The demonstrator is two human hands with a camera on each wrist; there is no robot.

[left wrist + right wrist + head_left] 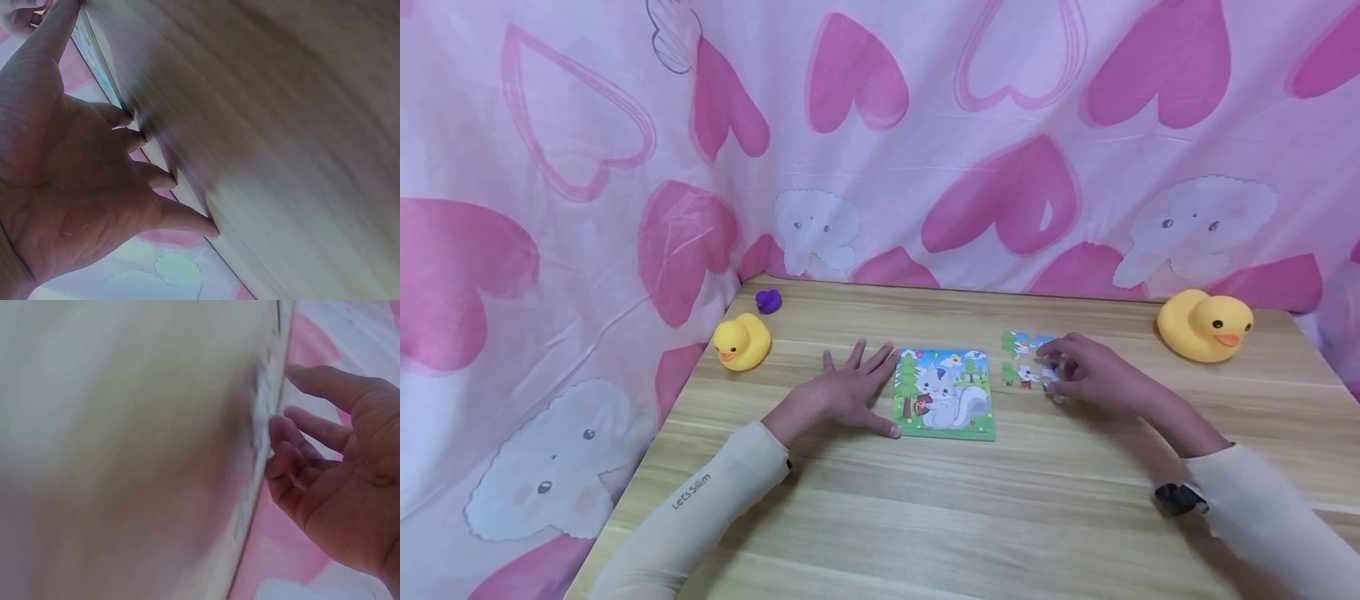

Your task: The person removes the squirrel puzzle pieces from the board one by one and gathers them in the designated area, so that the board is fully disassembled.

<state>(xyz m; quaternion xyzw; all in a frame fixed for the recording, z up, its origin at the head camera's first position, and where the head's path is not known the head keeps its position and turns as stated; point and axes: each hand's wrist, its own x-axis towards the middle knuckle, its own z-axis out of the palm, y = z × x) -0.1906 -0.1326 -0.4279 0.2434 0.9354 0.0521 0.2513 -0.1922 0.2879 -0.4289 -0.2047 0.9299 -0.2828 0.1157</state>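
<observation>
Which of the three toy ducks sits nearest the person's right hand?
The larger yellow duck, right of the right hand; the smaller yellow duck and purple duck sit far left.

**A left hand [853, 392] fanning wide, a right hand [1093, 375] bending**

Both arms are reaching forward, angling inward from opposite sides. The left forearm [700, 508] is slanting up to a bare wrist [782, 421]; the left hand is splaying its fingers, its thumb standing well apart and its palm arching above the fingertips. The right forearm [1270, 508] is slanting the other way. The right hand is bending its fingers loosely, a gap showing between thumb and fingertips.
</observation>
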